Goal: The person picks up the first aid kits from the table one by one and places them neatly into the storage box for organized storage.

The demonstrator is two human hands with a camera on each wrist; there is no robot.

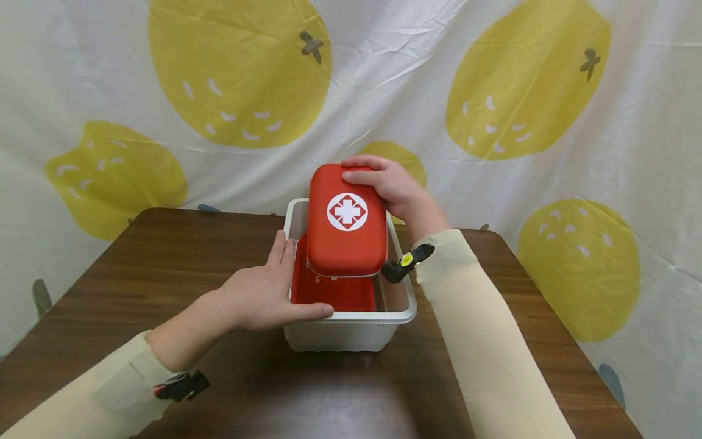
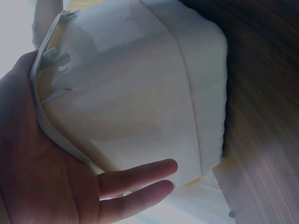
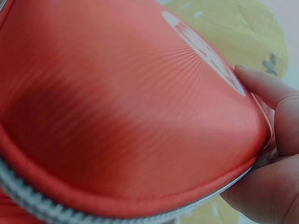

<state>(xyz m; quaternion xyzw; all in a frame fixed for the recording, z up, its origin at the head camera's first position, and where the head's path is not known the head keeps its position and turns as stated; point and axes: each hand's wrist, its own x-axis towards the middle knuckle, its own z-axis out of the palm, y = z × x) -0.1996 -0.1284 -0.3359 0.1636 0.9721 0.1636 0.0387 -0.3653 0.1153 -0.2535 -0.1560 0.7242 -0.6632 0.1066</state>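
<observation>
A red first-aid case (image 1: 347,244) with a white cross emblem tilts over a white plastic bin (image 1: 342,334). My right hand (image 1: 392,186) grips the case at its top right corner. In the right wrist view, the thumb and fingers (image 3: 266,88) hold its edge, and a zipper (image 3: 93,217) runs along the border. Inside the bin, partly hidden under the case, lies another red item (image 1: 342,299) with small white lettering. My left hand (image 1: 263,296) rests on the bin's left rim, its thumb along the front rim. Two straight fingers (image 2: 140,177) lie against the outer wall in the left wrist view.
The bin stands on a dark brown wooden table (image 1: 219,256). Behind the table hangs a white curtain (image 1: 384,79) printed with yellow fruit. A small dark camera is strapped at each wrist, the right one (image 1: 406,262) close to the bin's right rim.
</observation>
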